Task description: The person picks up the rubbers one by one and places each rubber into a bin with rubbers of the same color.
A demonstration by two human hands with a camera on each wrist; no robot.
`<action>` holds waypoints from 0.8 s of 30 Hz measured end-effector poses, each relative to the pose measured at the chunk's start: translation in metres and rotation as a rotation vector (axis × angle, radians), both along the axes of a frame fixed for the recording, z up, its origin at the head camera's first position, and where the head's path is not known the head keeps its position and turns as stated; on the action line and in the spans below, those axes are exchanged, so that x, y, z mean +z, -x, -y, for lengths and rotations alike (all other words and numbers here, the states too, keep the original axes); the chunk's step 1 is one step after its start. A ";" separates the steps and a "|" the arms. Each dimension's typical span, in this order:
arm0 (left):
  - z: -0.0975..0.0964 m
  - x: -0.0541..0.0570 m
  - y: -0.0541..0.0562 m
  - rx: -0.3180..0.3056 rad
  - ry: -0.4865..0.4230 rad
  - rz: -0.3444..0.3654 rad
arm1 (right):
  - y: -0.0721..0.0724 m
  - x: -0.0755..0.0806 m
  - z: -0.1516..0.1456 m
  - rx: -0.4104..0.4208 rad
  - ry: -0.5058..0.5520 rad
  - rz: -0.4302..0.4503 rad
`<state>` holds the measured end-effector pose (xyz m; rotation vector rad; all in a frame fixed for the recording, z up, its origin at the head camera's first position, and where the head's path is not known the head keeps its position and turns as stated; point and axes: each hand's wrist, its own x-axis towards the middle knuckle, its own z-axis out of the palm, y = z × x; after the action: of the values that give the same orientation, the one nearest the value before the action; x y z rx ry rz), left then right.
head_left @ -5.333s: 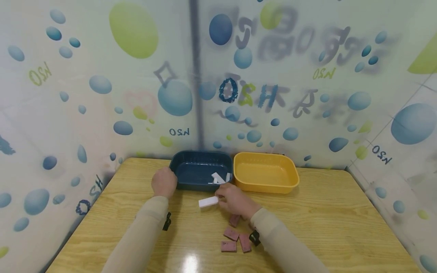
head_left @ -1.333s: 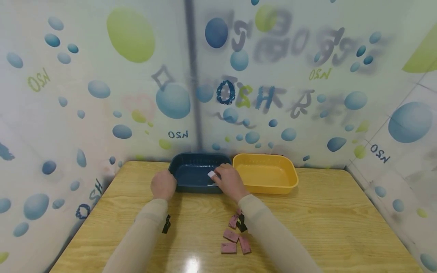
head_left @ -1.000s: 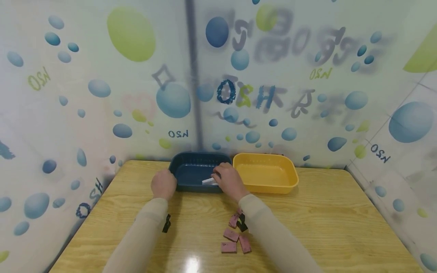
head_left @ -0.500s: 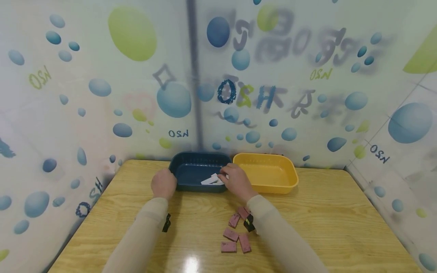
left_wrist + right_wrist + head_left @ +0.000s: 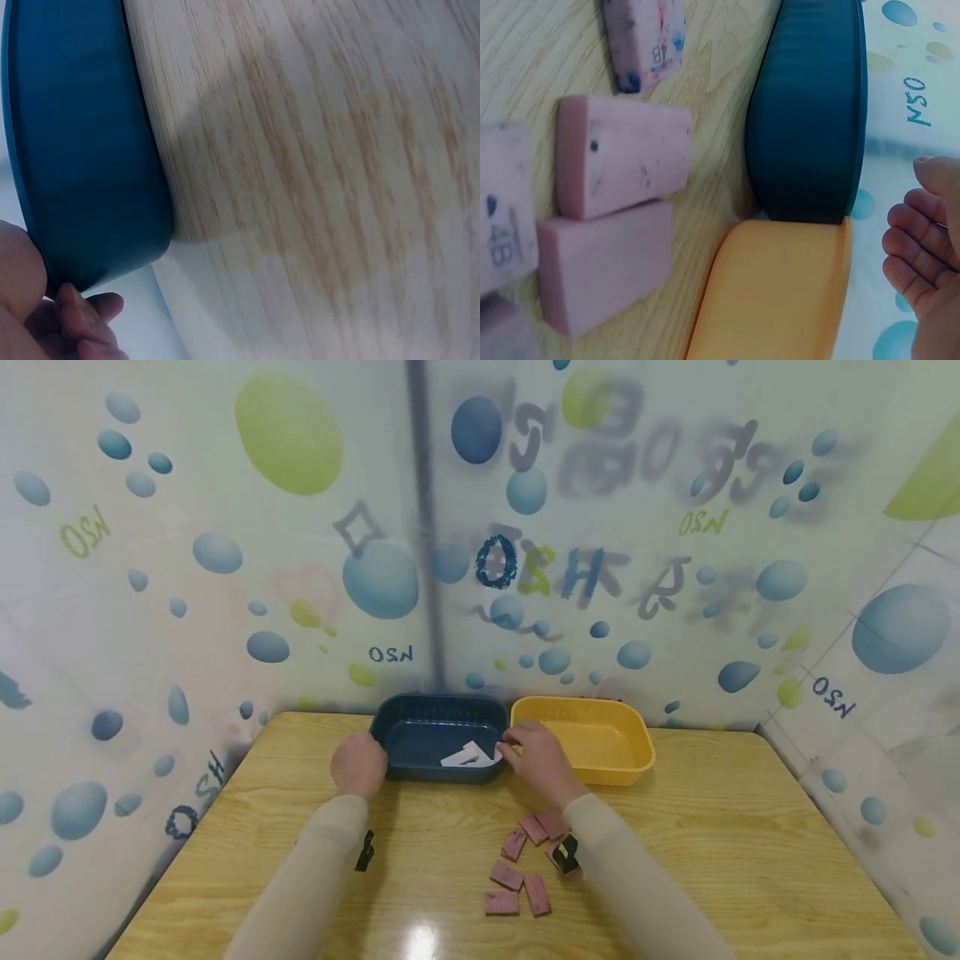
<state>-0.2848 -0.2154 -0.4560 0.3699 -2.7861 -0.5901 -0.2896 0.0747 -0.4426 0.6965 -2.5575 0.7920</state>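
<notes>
My left hand (image 5: 360, 765) grips the left end of the dark blue basket (image 5: 438, 773), its fingers and thumb on the rim in the left wrist view. Several slim white bars (image 5: 459, 757) lie inside that basket near its front right corner. My right hand (image 5: 542, 763) hovers over where the two baskets meet, its fingertips close to a white bar at the corner. In the right wrist view its fingers (image 5: 911, 240) are loosely bent with nothing seen in them. Several pink erasers (image 5: 502, 903), some marked 4B, lie on the table below the right forearm.
A yellow basket (image 5: 585, 774) stands against the blue one's right side. Both stand at the back of the wooden table (image 5: 712, 827), before a wall (image 5: 645, 527) printed with coloured drops. Another pink eraser (image 5: 562, 857) is partly covered by the right wrist's strap.
The white bar my right hand held has been lowered into the blue basket and let go. That hand has since drawn back to the right. My left hand stays on the rim.
</notes>
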 end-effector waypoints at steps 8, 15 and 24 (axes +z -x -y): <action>-0.001 0.001 -0.001 -0.008 0.008 0.004 | -0.005 0.003 -0.010 -0.034 0.055 0.013; 0.001 -0.001 -0.001 -0.024 0.052 0.011 | -0.006 0.001 -0.023 -0.046 0.077 -0.008; 0.004 -0.002 -0.001 -0.033 0.028 0.012 | -0.006 -0.001 -0.048 -0.063 0.071 -0.064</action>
<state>-0.2836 -0.2195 -0.4577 0.3232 -2.8133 -0.5582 -0.2836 0.1228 -0.4441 0.6065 -2.4683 0.8223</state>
